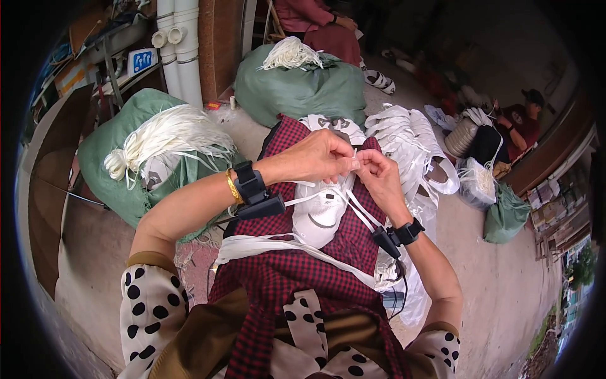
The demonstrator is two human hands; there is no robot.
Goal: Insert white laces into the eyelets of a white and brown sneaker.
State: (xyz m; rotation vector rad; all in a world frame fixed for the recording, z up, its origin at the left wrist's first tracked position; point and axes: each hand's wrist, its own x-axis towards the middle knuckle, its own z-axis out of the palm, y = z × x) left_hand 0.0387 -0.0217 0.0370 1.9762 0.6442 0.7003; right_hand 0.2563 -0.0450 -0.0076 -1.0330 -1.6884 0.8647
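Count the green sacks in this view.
3: a large sack at left, another large sack at upper centre, and a smaller sack at right. Others may be hidden in the dark.

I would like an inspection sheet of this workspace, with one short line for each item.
Surface: red-and-black checked cloth, creased.
Work things: white shoe on the cloth, white lace trailing.
Clutter: loose scraps on the floor, left side.
Hands: left hand and right hand pinching close together above the shoe, seemingly on lace.
Cables: black cable below the right wrist device.
Surroundings: green sacks, white strand bundles, more white shoes, other people.
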